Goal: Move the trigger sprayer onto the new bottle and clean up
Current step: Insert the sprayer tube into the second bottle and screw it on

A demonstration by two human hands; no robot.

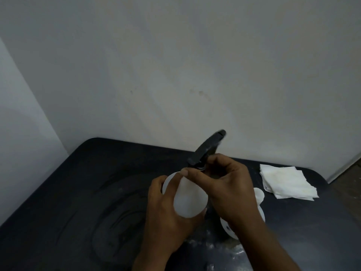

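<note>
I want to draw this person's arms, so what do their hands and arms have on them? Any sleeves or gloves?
Nothing is worn that shows. The left hand and right hand are bare, with no gloves, rings or watch in view. Both forearms are bare too, with no sleeves down to the picture's edge.

Black tabletop with rounded corners (pixel 78 192), set against a pale grey wall (pixel 175 65). Left hand (pixel 168 210) wrapped around a translucent white plastic bottle (pixel 188 198), held tilted; right hand (pixel 226 184) pinched at the collar of a black plastic trigger sprayer (pixel 207 148) on its neck. Second white bottle (pixel 259 196), partly hidden behind the right wrist; stack of white folded paper towels (pixel 287 181) near the right edge.
</note>
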